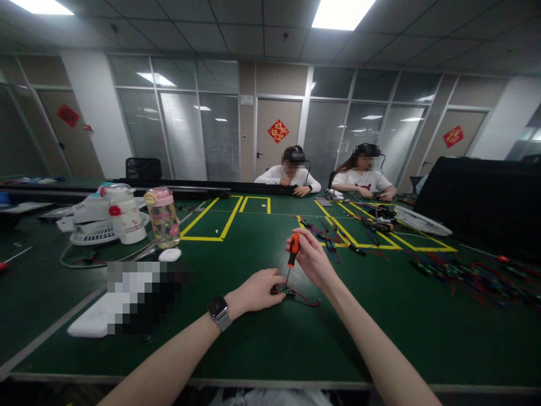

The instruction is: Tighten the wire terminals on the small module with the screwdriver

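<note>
An orange and black screwdriver (293,251) stands nearly upright in my right hand (311,258), its fingers wrapped round the handle. The shaft points down at a small green circuit board (289,292) lying on the green table. My left hand (260,288) is closed on the left end of that board, holding it against the tabletop, and wears a watch on the wrist. Red and dark wires (311,303) trail from the board to the right. The fingers hide part of the board, and the exact spot the tip touches is too small to make out.
Bundles of wired boards (456,276) lie on the right, with more wires (323,231) beyond my right hand. A pink-lidded bottle (163,220), a white bottle (127,217) and a fan (91,220) stand left. Two people sit opposite. Yellow tape (203,238) marks the table.
</note>
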`<state>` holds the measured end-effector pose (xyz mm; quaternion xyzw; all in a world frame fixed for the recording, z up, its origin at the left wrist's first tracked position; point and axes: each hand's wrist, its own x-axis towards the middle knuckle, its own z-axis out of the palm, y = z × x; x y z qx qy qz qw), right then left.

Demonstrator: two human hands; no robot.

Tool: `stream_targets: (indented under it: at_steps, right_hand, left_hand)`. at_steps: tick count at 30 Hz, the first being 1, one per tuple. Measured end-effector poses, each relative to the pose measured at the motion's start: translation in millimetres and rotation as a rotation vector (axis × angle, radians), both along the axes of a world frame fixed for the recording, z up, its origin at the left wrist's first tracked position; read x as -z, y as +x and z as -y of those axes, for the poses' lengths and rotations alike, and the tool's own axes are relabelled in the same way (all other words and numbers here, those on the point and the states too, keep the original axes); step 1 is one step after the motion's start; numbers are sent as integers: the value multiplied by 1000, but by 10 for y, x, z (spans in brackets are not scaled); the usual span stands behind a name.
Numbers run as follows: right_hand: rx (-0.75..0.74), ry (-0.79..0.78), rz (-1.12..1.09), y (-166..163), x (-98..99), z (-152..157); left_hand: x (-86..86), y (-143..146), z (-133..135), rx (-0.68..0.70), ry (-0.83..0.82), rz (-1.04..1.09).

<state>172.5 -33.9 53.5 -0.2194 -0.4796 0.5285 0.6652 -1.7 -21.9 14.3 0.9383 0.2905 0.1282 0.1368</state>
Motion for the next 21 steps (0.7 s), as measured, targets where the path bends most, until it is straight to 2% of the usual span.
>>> stream_targets:
  at_steps: [10, 18, 21]
  right_hand:
    - [14, 23, -1, -13, 5, -1]
    - [-21, 11, -17, -23, -11, -2]
    - [21, 9, -61, -24, 15, -23]
  left_hand:
    - [40, -2, -23, 2, -19, 38]
    - [-11, -6, 8, -4, -9, 13]
    - [-18, -7, 13, -4, -11, 10]
